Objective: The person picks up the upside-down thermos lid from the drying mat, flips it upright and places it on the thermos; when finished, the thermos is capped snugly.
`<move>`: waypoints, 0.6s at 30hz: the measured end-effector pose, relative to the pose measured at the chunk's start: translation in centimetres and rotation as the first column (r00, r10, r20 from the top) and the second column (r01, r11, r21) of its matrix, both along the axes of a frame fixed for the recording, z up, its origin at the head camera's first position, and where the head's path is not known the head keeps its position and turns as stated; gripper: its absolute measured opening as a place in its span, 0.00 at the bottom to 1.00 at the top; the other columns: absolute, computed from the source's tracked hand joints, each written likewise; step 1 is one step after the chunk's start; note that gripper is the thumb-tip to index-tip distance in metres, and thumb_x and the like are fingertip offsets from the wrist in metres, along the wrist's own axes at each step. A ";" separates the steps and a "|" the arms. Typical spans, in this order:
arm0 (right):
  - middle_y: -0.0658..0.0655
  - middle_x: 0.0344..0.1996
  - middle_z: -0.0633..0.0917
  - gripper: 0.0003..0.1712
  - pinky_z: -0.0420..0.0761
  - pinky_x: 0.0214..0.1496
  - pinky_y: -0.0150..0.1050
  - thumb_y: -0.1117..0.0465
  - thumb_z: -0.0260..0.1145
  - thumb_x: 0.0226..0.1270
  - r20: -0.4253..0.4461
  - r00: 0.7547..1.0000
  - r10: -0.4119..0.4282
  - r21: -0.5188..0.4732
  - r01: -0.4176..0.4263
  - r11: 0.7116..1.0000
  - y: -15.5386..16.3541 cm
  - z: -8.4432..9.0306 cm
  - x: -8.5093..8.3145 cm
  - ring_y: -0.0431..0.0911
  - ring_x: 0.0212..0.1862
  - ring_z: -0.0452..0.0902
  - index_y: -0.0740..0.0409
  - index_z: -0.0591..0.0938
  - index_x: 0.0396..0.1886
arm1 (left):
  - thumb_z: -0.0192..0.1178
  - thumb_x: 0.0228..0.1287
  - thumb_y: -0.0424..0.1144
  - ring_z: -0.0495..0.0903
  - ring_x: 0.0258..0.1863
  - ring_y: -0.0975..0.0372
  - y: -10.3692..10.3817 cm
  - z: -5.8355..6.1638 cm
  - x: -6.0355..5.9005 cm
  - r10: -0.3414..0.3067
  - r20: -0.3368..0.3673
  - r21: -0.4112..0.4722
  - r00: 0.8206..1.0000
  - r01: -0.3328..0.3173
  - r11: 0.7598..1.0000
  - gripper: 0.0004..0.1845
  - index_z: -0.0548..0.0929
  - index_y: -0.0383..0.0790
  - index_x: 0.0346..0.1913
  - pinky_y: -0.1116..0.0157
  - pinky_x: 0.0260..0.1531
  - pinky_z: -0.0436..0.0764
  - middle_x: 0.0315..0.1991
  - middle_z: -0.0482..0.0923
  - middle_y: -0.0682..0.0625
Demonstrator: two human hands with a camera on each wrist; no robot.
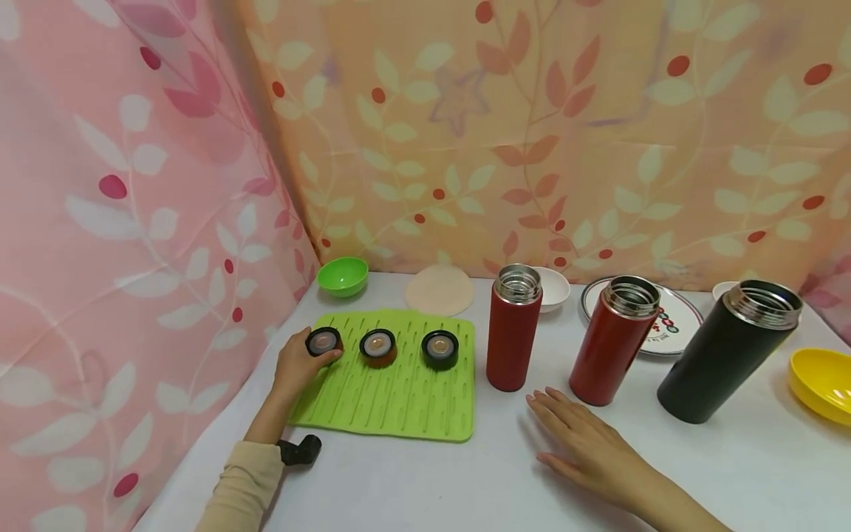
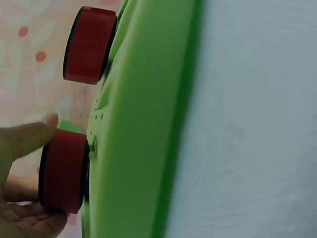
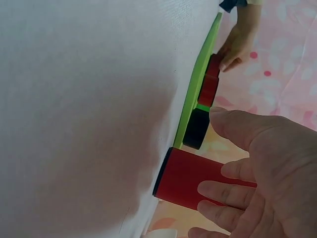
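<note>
Fingers of the left hand [image 1: 295,363] pinch a red bottle lid [image 1: 324,341] near the far left corner of the green drying mat [image 1: 382,399]. Another red lid [image 1: 377,349] and a black lid [image 1: 440,351] sit alongside. The right hand [image 1: 588,442] has its fingers straight, a bit apart, near an open red bottle [image 1: 512,340].

1. I see a lime-green mat [image 1: 399,410].
2. Two lids [image 2: 64,171] are red, black-rimmed; the third lid [image 1: 440,362] is black.
3. On my feed, two red bottles [image 1: 510,343] and one black bottle [image 1: 708,369], all silver-necked.
4. Pink cloth [image 1: 153,310] and peach cloth [image 1: 465,170] carry pale leaves, red dots.
</note>
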State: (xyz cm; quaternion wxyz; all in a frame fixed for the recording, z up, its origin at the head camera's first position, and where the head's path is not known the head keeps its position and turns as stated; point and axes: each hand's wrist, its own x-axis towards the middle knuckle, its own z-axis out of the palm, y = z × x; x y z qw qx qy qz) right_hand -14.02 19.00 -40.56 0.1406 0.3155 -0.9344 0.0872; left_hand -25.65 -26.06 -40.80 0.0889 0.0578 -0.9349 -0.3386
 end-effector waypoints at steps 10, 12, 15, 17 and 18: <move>0.52 0.62 0.72 0.41 0.74 0.58 0.49 0.46 0.68 0.52 0.077 0.997 -0.002 0.004 0.002 1.000 0.0 0.2 -0.2 0.52 0.65 0.66 0.52 0.68 0.65 | 0.67 0.52 0.44 0.67 0.58 0.40 -0.6 -0.6 -0.2 0.052 0.008 0.086 0.999 -0.053 0.995 0.39 0.64 0.25 0.61 0.46 0.56 0.68 0.57 0.67 0.28; 0.52 0.62 0.72 0.41 0.75 0.57 0.48 0.46 0.68 0.53 0.078 0.997 -0.004 0.000 0.004 1.000 0.0 0.2 -0.2 0.51 0.65 0.66 0.52 0.67 0.66 | 0.68 0.51 0.44 0.68 0.57 0.41 -0.4 -0.4 -0.1 0.063 -0.016 0.108 0.998 -0.061 0.992 0.39 0.65 0.25 0.61 0.47 0.56 0.69 0.57 0.68 0.29; 0.52 0.63 0.72 0.41 0.76 0.56 0.47 0.47 0.68 0.53 0.087 0.996 -0.010 -0.009 0.011 1.000 -0.1 0.3 -0.2 0.51 0.64 0.66 0.51 0.66 0.67 | 0.69 0.49 0.45 0.70 0.56 0.44 0.3 0.3 0.1 0.058 -0.072 0.164 0.996 -0.045 0.986 0.39 0.66 0.28 0.61 0.49 0.55 0.71 0.56 0.70 0.31; 0.52 0.62 0.72 0.41 0.77 0.55 0.47 0.47 0.68 0.54 0.091 0.996 -0.017 -0.023 0.020 1.000 -0.1 0.4 -0.2 0.50 0.64 0.67 0.50 0.65 0.67 | 0.70 0.49 0.45 0.71 0.56 0.47 1.2 1.1 0.3 0.024 -0.127 0.206 0.992 0.002 0.979 0.39 0.66 0.31 0.61 0.51 0.56 0.72 0.56 0.71 0.34; 0.52 0.62 0.73 0.41 0.77 0.54 0.46 0.48 0.69 0.53 0.089 0.996 -0.021 -0.032 0.024 0.999 -0.2 0.4 -0.2 0.50 0.63 0.68 0.50 0.65 0.67 | 0.70 0.48 0.45 0.72 0.56 0.48 1.7 1.5 0.4 -0.002 -0.158 0.233 0.987 0.039 0.972 0.39 0.67 0.32 0.61 0.52 0.56 0.72 0.56 0.71 0.35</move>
